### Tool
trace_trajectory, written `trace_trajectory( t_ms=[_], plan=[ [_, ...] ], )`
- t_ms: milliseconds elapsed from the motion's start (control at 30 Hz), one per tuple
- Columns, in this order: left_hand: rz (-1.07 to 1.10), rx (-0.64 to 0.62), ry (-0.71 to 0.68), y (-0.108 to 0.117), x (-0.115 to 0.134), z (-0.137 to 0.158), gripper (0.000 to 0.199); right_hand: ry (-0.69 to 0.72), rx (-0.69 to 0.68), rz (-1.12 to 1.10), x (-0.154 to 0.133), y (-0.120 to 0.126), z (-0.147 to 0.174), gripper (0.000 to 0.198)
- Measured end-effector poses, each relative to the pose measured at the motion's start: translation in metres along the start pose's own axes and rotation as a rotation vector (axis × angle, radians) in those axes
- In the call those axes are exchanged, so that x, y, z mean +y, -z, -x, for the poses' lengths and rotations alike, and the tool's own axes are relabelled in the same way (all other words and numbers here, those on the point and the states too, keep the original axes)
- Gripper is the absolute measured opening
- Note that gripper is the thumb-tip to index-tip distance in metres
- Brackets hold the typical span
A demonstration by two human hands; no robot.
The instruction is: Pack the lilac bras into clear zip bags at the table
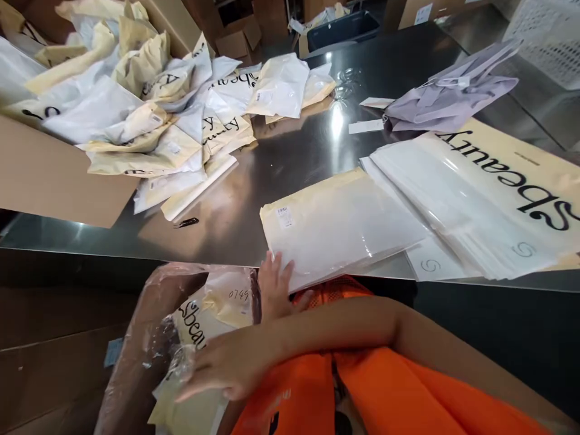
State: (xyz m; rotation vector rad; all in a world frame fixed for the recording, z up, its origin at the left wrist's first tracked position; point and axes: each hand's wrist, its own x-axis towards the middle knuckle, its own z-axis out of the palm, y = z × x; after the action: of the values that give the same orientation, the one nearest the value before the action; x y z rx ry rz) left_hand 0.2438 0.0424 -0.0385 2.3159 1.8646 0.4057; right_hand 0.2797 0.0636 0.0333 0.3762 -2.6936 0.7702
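Observation:
My left hand (275, 287) lies with fingers spread on the near left edge of a flat white mailing bag (339, 226). A small barcode label (284, 216) is stuck near that bag's left corner. My right arm crosses over my left one. At its end, my right hand (226, 365) reaches left over a box lined with clear plastic (136, 338), fingers stretched out and slightly blurred. Under and beside that hand are printed mailing bags (194, 323) inside the box. Nothing shows in the right hand's grip.
A large carton (58, 169) heaped with filled mailing bags (109, 109) stands at left, spilling onto the metal table (290, 151). At right lie a stack of white bags (435, 187) and a folded lilac garment (444, 99) with tags. A white basket (548, 42) stands far right.

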Motion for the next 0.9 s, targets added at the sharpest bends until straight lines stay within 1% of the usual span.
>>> trace_trajectory(
  t_ms=[33,67,100,133,167,200,233,267,300,333,367,433,467,500,533,567,600,633,667,700,733,767,800,833,867,900],
  plan=[
    [0.098,0.056,0.118,0.001,-0.004,0.009,0.063,0.012,-0.084,-0.213,-0.007,0.011,0.025,0.044],
    [0.215,0.11,0.252,0.001,-0.008,0.018,0.058,-0.015,-0.173,-0.404,-0.015,0.024,0.053,0.036],
    [0.353,0.134,0.373,0.001,-0.01,0.025,0.053,-0.112,-0.13,-0.561,-0.024,0.036,0.082,0.034],
    [0.514,0.11,0.466,0.0,-0.012,0.029,0.05,-0.315,0.033,-0.659,-0.034,0.048,0.112,0.032],
    [0.69,0.036,0.52,0.0,-0.012,0.031,0.052,-0.49,0.164,-0.72,-0.046,0.057,0.14,0.031],
    [0.864,-0.075,0.537,0.001,-0.01,0.031,0.055,-0.654,0.309,-0.694,-0.057,0.063,0.166,0.025],
    [1.01,-0.196,0.528,0.002,-0.008,0.028,0.056,-0.84,0.412,-0.606,-0.067,0.065,0.189,0.021],
    [1.11,-0.292,0.514,0.004,-0.005,0.023,0.054,-0.982,0.489,-0.493,-0.075,0.064,0.208,0.018],
    [1.163,-0.336,0.511,0.007,-0.002,0.017,0.05,-1.09,0.543,-0.357,-0.081,0.061,0.223,0.018],
    [1.175,-0.327,0.52,0.011,0.0,0.011,0.046,-1.157,0.577,-0.212,-0.084,0.056,0.234,0.019],
    [1.162,-0.287,0.529,0.016,0.002,0.004,0.041,-1.181,0.601,-0.066,-0.084,0.052,0.242,0.02],
    [1.078,-0.176,0.532,0.03,0.004,-0.008,0.031,-1.165,0.61,0.219,-0.076,0.047,0.25,0.024],
    [0.99,-0.102,0.522,0.037,0.005,-0.013,0.032,-1.15,0.591,0.344,-0.069,0.048,0.251,0.028],
    [0.855,0.003,0.501,0.045,0.007,-0.017,0.037,-1.139,0.564,0.449,-0.061,0.052,0.25,0.032],
    [0.685,0.134,0.456,0.053,0.01,-0.021,0.042,-1.129,0.532,0.528,-0.053,0.058,0.248,0.037],
    [0.501,0.266,0.375,0.06,0.016,-0.025,0.045,-1.116,0.498,0.574,-0.046,0.067,0.245,0.044],
    [0.323,0.383,0.262,0.066,0.023,-0.03,0.044,-1.096,0.468,0.596,-0.04,0.078,0.241,0.052],
    [0.168,0.463,0.137,0.071,0.032,-0.036,0.04,-1.07,0.445,0.603,-0.034,0.09,0.237,0.061],
    [0.047,0.486,0.017,0.075,0.042,-0.044,0.034,-1.043,0.423,0.6,-0.03,0.103,0.234,0.068],
    [-0.044,0.453,-0.079,0.077,0.051,-0.053,0.031,-1.02,0.4,0.59,-0.027,0.115,0.231,0.073],
    [-0.115,0.383,-0.137,0.079,0.06,-0.064,0.031,-1.004,0.375,0.58,-0.024,0.126,0.229,0.075],
    [-0.172,0.301,-0.152,0.08,0.066,-0.076,0.027,-0.995,0.355,0.579,-0.022,0.136,0.229,0.076],
    [-0.213,0.223,-0.133,0.083,0.07,-0.088,0.019,-0.994,0.336,0.584,-0.021,0.144,0.23,0.076],
    [-0.235,0.158,-0.098,0.086,0.071,-0.099,0.016,-0.996,0.317,0.591,-0.02,0.149,0.233,0.077],
    [-0.245,0.119,-0.06,0.091,0.07,-0.108,0.019,-1.002,0.299,0.601,-0.021,0.153,0.237,0.077],
    [-0.251,0.106,-0.023,0.097,0.067,-0.114,0.022,-1.01,0.283,0.614,-0.021,0.154,0.242,0.078]
  ],
)
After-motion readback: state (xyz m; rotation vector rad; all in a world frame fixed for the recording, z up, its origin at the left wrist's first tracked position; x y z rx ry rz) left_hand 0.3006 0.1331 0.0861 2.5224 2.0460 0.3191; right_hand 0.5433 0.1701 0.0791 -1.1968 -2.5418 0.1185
